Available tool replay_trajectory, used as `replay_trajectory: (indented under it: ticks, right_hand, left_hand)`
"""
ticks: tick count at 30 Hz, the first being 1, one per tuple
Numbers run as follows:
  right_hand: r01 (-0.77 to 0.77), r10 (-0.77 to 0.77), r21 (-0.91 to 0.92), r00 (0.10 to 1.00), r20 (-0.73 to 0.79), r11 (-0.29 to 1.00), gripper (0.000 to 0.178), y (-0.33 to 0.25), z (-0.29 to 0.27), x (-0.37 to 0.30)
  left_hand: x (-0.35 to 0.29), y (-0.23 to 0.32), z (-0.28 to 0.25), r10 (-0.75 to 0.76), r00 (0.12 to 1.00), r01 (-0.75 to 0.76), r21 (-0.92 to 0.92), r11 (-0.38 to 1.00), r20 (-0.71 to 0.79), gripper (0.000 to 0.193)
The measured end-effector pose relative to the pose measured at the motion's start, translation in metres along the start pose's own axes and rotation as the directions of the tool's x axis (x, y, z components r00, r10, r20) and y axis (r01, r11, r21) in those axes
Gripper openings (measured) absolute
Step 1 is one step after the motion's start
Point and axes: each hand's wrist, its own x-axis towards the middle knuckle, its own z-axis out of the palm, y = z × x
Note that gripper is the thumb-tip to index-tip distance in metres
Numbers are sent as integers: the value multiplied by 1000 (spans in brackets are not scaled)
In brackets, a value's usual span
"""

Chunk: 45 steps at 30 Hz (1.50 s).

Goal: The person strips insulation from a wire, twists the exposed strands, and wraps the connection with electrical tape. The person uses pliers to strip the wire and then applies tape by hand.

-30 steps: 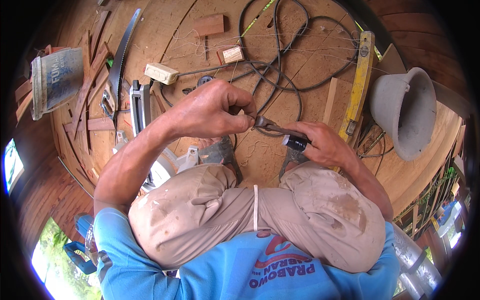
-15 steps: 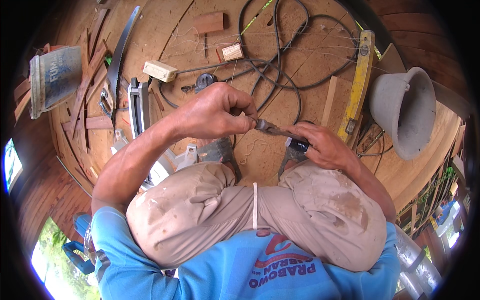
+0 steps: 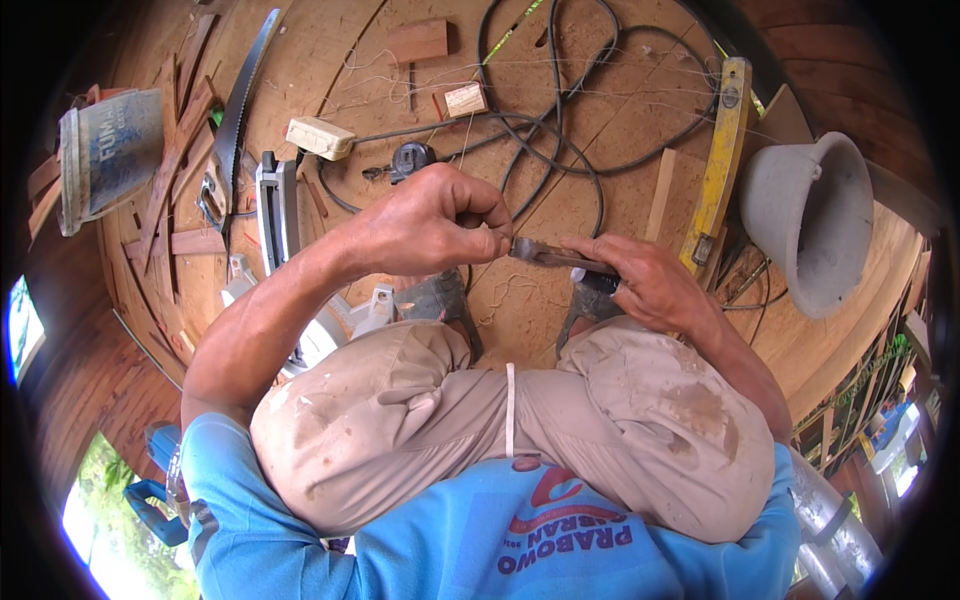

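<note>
My right hand point(image 3: 650, 282) is closed around the handles of dark metal pincers point(image 3: 558, 257), which point left. Their jaws meet the fingertips of my left hand point(image 3: 445, 225), held in a pinch over my left shoe. Whatever those fingertips grip is too small to make out. A thin string point(image 3: 467, 140) runs from near my left knuckles up to a small wood block point(image 3: 465, 100). Below the hands are my bent knees in beige trousers.
Black cable point(image 3: 555, 110) lies coiled ahead, joined to a cream socket block point(image 3: 320, 138). A handsaw point(image 3: 240, 110), wood strips and a grey-blue bucket point(image 3: 115, 155) are at left. On the right stand a yellow spirit level point(image 3: 718, 160) and a grey bucket point(image 3: 800, 215).
My right hand has turned the pincers slightly, so the handles show more plainly. My left hand keeps its pinch at the jaws, almost unmoved.
</note>
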Motion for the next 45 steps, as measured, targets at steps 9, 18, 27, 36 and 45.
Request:
replay_trajectory:
  ticks: [9,18,27,36,45]
  right_hand:
    - [-67,69,-29,996,49,997,79,0,-2,-1]
    - [-89,91,-60,995,29,994,24,11,9,0]
    - [-182,185,-127,983,9,975,21,13,20,5]
    - [-267,273,-152,962,20,952,21,26,33,13]
    - [-388,376,113,920,113,915,20,33,62,2]
  left_hand:
    - [2,0,-2,4,1000,-5,52,999,22,15]
    - [1,2,2,-61,996,60,16,998,72,14]
    - [4,-5,12,-11,1000,8,104,995,20,15]
    - [9,-11,25,-11,994,34,220,975,-107,18]
    - [7,-30,39,175,983,-156,230,961,-61,16]
